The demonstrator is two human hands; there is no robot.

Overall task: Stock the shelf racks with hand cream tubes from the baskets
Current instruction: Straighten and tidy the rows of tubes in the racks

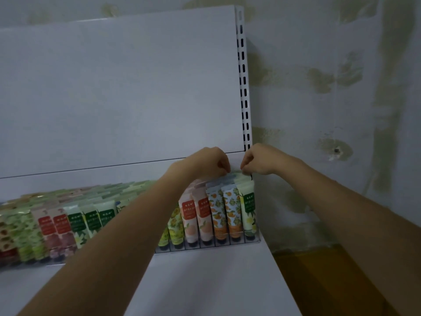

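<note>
Left hand (pixel 209 163) and right hand (pixel 259 160) curl fingers (pixel 224 167) onto rear hand cream tubes (pixel 232 177) at the rack's (pixel 227 244) right end, pinch unclear, so ideally they're eased down straight and gently!

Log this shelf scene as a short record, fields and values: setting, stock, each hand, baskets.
Setting: white shelf against a white back panel
Stock: hand cream tubes standing cap down in a clear rack
Left hand: fingers curled at tube tops near the rack's right end
Right hand: curled beside it, at the last row; grip unclear
Baskets: not in view
</note>
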